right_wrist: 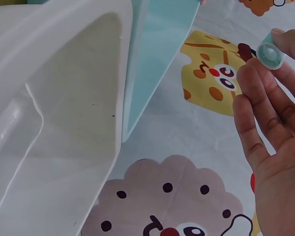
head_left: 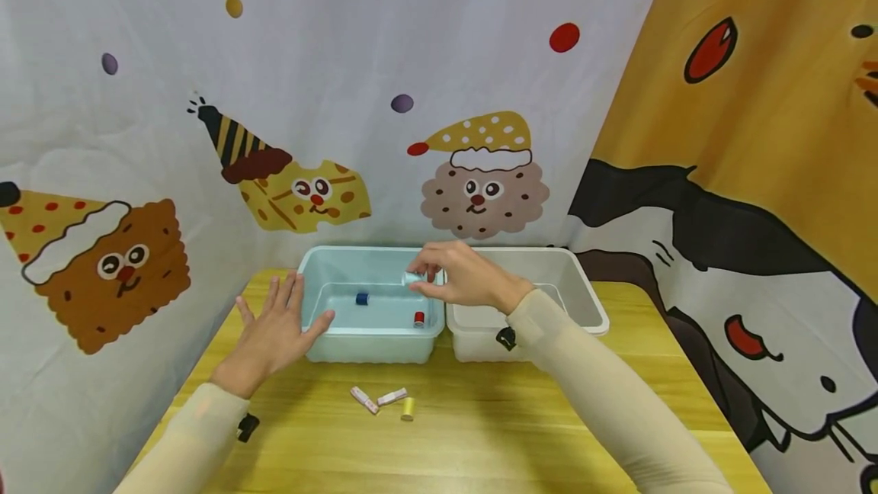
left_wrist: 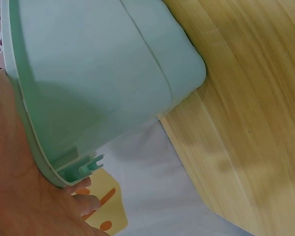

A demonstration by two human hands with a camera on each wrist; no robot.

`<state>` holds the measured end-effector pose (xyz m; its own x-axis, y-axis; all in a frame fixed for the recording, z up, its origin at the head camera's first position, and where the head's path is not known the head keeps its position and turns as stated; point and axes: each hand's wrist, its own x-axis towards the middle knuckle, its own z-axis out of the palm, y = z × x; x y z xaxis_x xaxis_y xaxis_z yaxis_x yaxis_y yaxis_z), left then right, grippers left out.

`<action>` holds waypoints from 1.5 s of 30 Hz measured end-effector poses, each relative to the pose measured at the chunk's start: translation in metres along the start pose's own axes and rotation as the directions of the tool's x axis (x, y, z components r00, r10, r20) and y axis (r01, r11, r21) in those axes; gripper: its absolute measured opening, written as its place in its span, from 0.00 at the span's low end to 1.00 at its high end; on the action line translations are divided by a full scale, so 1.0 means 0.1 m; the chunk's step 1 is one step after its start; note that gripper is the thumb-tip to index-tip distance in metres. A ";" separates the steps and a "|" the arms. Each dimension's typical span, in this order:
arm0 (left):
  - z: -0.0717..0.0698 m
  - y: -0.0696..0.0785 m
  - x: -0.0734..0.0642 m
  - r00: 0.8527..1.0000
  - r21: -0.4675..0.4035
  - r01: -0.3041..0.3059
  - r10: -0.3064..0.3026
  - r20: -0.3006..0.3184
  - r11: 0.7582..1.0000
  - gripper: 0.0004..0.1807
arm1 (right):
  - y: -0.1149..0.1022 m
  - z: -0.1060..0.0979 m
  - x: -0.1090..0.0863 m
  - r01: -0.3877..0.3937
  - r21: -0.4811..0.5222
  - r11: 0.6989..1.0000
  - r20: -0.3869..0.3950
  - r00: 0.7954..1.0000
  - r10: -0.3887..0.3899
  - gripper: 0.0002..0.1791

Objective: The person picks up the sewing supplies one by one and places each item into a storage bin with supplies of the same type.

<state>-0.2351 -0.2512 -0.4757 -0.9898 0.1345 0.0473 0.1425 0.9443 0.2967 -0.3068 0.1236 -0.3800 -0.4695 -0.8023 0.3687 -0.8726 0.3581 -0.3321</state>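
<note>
My right hand (head_left: 463, 273) pinches a light blue thread spool (head_left: 413, 278) between thumb and fingers, above the right part of the light blue bin (head_left: 370, 348). In the right wrist view the round end of that spool (right_wrist: 270, 55) faces the camera. With fingers spread, my left hand (head_left: 277, 334) rests against the left rim of the bin; the left wrist view shows the hand (left_wrist: 29, 172) along the rim. Inside the bin lie a dark blue spool (head_left: 362, 299) and a red spool (head_left: 419, 319).
A white bin (head_left: 595, 319) stands right beside the blue one. On the wooden table (head_left: 343, 463) in front lie a yellow spool (head_left: 408, 408) and two small pale clips, a left one (head_left: 364, 400) and a right one (head_left: 392, 396). A printed curtain (head_left: 329, 36) hangs behind.
</note>
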 end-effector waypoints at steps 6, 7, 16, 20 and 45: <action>0.00 0.01 0.00 1.000 -0.008 0.003 -0.003 0.005 1.000 0.65 | 0.01 0.01 0.11 0.007 -0.004 1.000 0.004 1.000 -0.007 0.10; 0.00 0.01 0.00 1.000 -0.009 0.003 -0.003 0.005 1.000 0.65 | 0.01 0.01 0.13 0.003 -0.002 1.000 0.007 1.000 -0.003 0.10; 0.01 -0.01 0.00 1.000 -0.007 0.000 0.000 -0.001 1.000 0.66 | 0.00 0.04 0.29 -0.032 -0.009 0.999 0.044 0.999 0.032 0.12; 0.02 -0.02 -0.01 1.000 -0.015 0.002 -0.002 0.002 1.000 0.66 | -0.01 0.07 0.38 -0.035 -0.009 0.999 0.049 0.998 0.036 0.12; -0.01 0.00 0.00 1.000 -0.014 0.010 -0.010 0.000 1.000 0.66 | 0.14 0.26 0.74 -0.078 -0.022 0.997 0.086 0.993 0.080 0.13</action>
<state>-0.2356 -0.2512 -0.4742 -0.9912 0.1246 0.0443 0.1322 0.9414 0.3104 -0.3506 0.0571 -0.3796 -0.5245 -0.8093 0.2645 -0.8359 0.4305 -0.3404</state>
